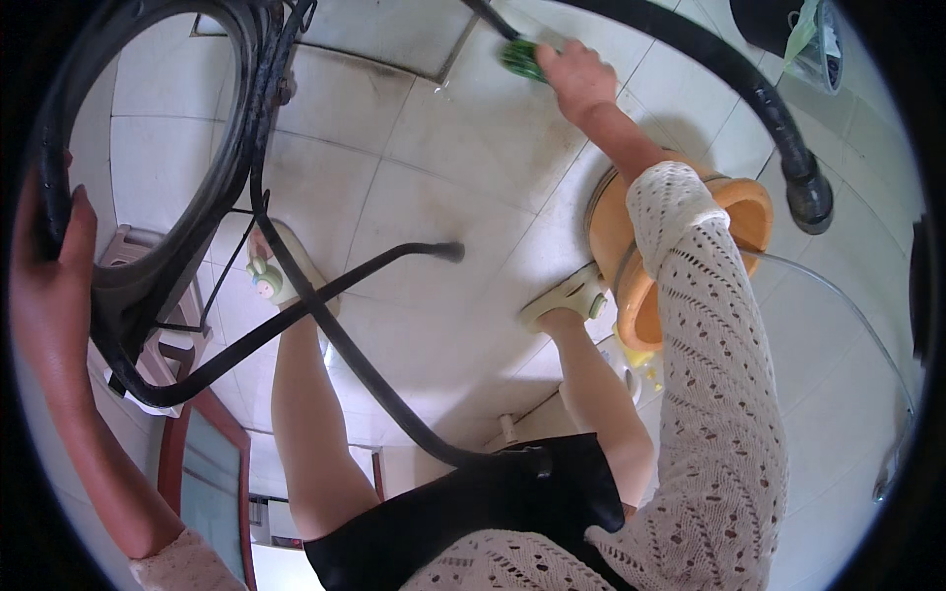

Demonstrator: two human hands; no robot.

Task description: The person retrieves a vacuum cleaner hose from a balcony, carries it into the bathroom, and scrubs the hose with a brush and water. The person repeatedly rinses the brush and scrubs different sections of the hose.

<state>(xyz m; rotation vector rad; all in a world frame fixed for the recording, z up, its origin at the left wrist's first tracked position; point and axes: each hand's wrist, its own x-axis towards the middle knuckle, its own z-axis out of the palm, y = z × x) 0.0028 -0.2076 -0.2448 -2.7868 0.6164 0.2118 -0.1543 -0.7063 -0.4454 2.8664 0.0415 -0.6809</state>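
Note:
My left hand (55, 295) grips the edge of a black tubular metal frame (199, 380) with an oval ring seat (166, 270), which looks like a folding commode chair. The chair is tilted, its legs spread across the view; one leg (776, 111) ends at the right in a rubber foot. Water drops show on the black tubing. In my right hand (584, 81) is a green scrubbing pad or brush (523, 59), partly hidden by my fingers. It is held against or very close to a black tube (494, 16) at the top.
An orange wooden-looking tub (610, 221) stands beside my right arm, with a thin clear hose (850, 292) at it. A beige plastic stool (196, 343) is behind the frame. A bin with a bag (824, 66) is at top right. My slippered feet stand on white tiles (443, 192).

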